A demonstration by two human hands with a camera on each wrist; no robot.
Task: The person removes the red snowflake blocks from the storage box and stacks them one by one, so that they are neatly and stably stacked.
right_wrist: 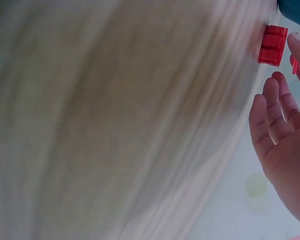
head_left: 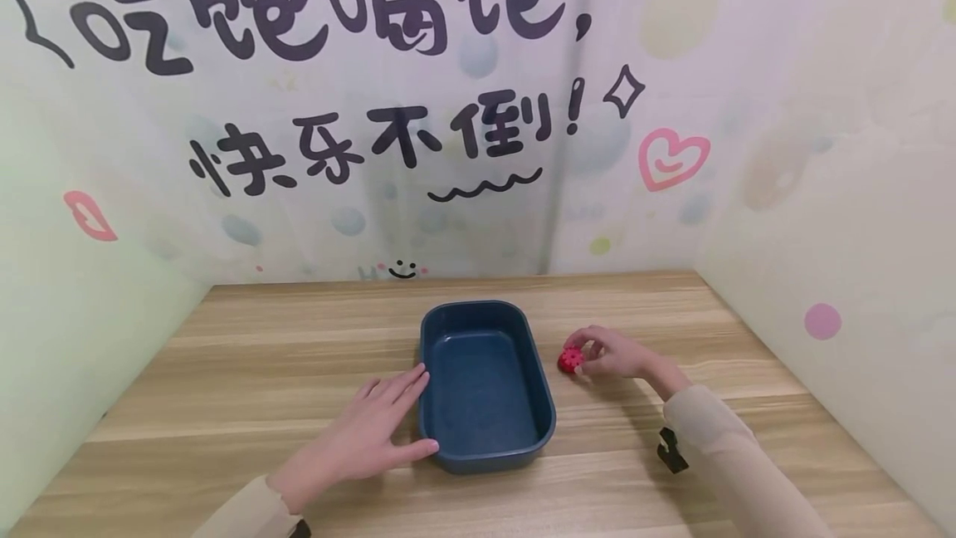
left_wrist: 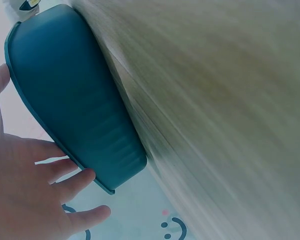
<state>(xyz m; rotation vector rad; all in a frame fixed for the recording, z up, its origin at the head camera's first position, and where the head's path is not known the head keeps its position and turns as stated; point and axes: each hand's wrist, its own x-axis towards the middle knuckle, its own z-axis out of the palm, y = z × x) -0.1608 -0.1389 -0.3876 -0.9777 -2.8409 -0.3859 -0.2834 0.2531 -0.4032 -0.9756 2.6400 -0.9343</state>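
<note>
A deep blue rectangular tray with rounded corners stands on the table, nothing inside it. At its left side, my left hand rests with spread, straight fingers against the rim. The left wrist view shows fingertips touching the tray's edge. Right of the tray, my right hand is at a red toothed, gear-like piece. In the right wrist view, a ridged red stack sits on the table, and a thin red piece shows between thumb and index finger, partly hidden; the other fingers are loosely extended.
The wood-grain table is walled in on three sides by pale sheets, with black lettering on the back one. A black strap piece shows by the right sleeve.
</note>
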